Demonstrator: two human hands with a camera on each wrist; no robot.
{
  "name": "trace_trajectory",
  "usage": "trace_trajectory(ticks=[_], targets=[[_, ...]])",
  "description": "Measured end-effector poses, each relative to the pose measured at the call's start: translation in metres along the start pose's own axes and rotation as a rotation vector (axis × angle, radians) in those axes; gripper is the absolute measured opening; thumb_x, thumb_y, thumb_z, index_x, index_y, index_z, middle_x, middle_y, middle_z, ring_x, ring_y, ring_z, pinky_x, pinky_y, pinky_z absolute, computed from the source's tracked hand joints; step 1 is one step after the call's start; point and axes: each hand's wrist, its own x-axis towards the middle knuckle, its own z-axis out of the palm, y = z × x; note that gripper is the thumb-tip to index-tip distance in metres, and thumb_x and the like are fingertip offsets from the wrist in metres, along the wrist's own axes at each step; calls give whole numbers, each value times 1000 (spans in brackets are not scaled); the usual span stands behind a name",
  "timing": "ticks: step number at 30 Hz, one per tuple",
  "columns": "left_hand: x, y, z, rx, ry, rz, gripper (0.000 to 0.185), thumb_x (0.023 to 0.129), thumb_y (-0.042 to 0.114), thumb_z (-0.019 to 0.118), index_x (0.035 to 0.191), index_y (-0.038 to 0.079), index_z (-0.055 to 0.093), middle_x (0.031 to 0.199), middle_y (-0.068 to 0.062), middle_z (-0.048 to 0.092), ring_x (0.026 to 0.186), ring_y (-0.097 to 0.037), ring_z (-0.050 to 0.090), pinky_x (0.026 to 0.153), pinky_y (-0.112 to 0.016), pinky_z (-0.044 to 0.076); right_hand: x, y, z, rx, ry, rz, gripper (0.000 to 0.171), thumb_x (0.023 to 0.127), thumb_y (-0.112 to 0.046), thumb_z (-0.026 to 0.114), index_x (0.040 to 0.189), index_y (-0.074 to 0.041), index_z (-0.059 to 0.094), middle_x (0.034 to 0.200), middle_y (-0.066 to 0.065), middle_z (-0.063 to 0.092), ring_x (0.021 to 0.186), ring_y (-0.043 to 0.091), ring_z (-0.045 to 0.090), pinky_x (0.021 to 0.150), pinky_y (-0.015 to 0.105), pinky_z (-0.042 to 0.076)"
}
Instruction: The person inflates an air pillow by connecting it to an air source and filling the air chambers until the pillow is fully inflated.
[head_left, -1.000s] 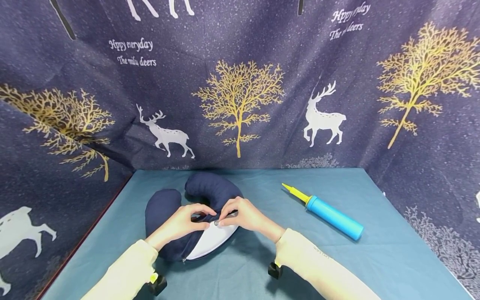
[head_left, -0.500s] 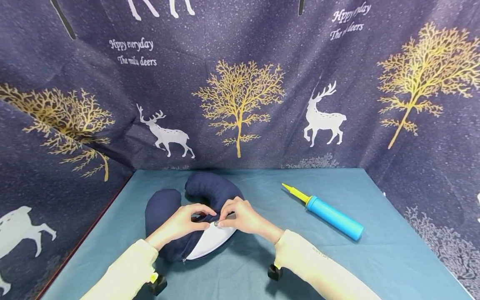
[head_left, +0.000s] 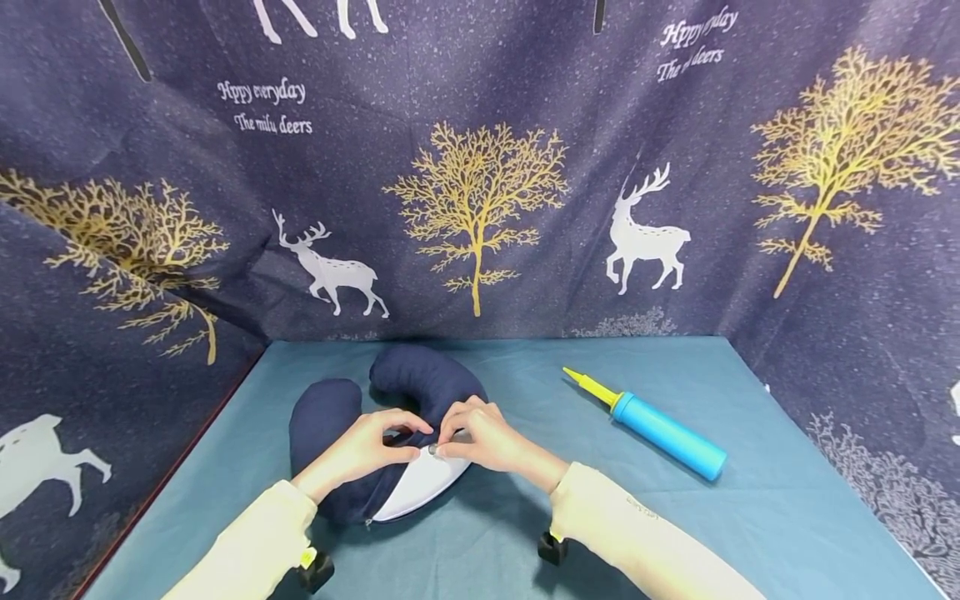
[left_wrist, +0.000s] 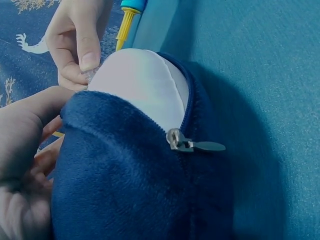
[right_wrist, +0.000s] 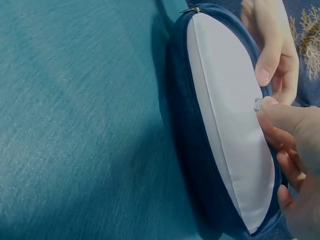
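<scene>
A navy plush U-shaped neck pillow (head_left: 326, 412) lies on the table, its curved bend toward the person. Its zipper stands undone, baring a smooth white inner bladder (head_left: 420, 487). In the left wrist view the zipper slider (left_wrist: 176, 140) sits at one end of the opening. My left hand (head_left: 366, 442) holds the cover's inner edge between thumb and fingers. Beside it, my right hand (head_left: 486, 435) pinches a small clear valve (right_wrist: 258, 104) on the bladder with thumb and forefinger. Those fingertips hide part of the valve.
A blue hand pump (head_left: 667, 435) with a yellow nozzle (head_left: 592, 385) lies to the right on the teal table cloth (head_left: 525, 367). Navy fabric (head_left: 525, 75) printed with deer and trees hangs behind the table and along its sides.
My right hand's fingers shift very slightly at the valve. My left hand, the pillow and the pump keep their places.
</scene>
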Motion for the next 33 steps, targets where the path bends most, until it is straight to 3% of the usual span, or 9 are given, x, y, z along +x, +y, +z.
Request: trace_trajectory(ticks=[10, 21, 29, 33], targets=[[0, 1, 1, 1, -2, 4, 27, 87, 21, 75, 114, 22, 71, 113, 3, 70, 105, -19, 64, 92, -41, 55, 0, -6, -1, -30, -51, 29, 10, 88, -28, 74, 82, -21, 72, 96, -8, 63, 91, 9, 43, 85, 34, 29], [-1, -1, 1, -3, 7, 17, 27, 87, 21, 75, 114, 22, 71, 113, 3, 70, 106, -20, 64, 92, -42, 54, -1, -8, 7, -28, 16, 46, 12, 88, -26, 74, 79, -19, 70, 96, -7, 64, 94, 11, 43, 88, 36, 29], [0, -3, -1, -18, -4, 7, 28, 88, 22, 74, 115, 23, 71, 114, 2, 71, 107, -22, 65, 94, -44, 54, -3, -3, 2, 58, 7, 1, 6, 90, -26, 72, 85, -22, 71, 100, -7, 64, 92, 13, 44, 85, 34, 27], [1, -2, -3, -17, -6, 9, 28, 88, 22, 74, 115, 23, 71, 114, 2, 71, 106, -21, 65, 94, -43, 54, -4, 0, 3, 59, 58, -28, 5, 89, -27, 73, 86, -23, 72, 100, -7, 64, 93, 12, 46, 85, 34, 27]])
